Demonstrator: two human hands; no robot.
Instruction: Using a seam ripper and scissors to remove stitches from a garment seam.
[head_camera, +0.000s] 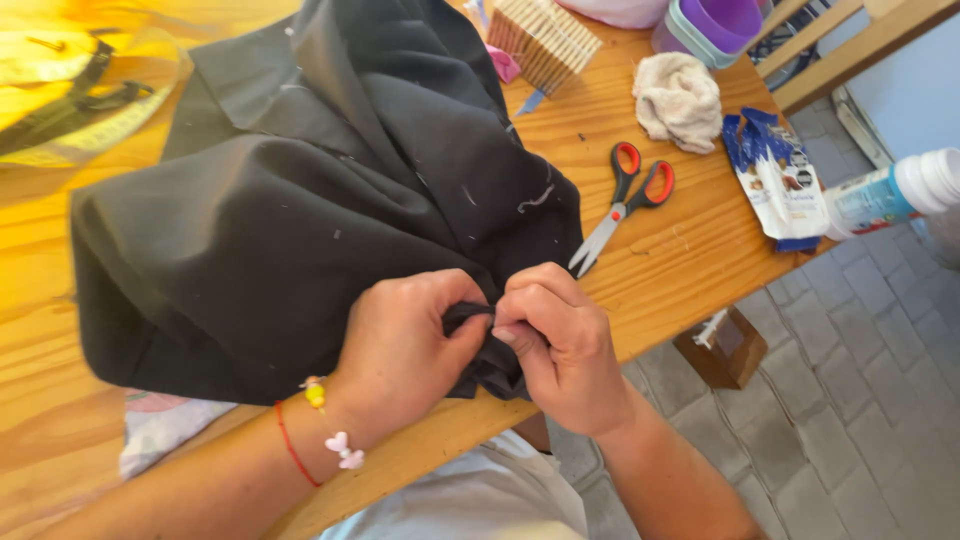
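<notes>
A large piece of black fabric (290, 200) lies bunched across the wooden table (680, 260), flecked with bits of white thread. My left hand (400, 350) and my right hand (565, 345) meet at the fabric's near edge, close to the table's front rim. Both pinch a small fold of the black cloth between thumb and fingers. A red string and a beaded bracelet circle my left wrist.
Orange-handled scissors (625, 200) lie right of the fabric. Behind them sit a crumpled beige rag (680, 100), a blue and white packet (780, 180), a white bottle (890, 195), purple tubs (710, 25) and a wooden slatted block (545, 40). Paved floor lies to the right.
</notes>
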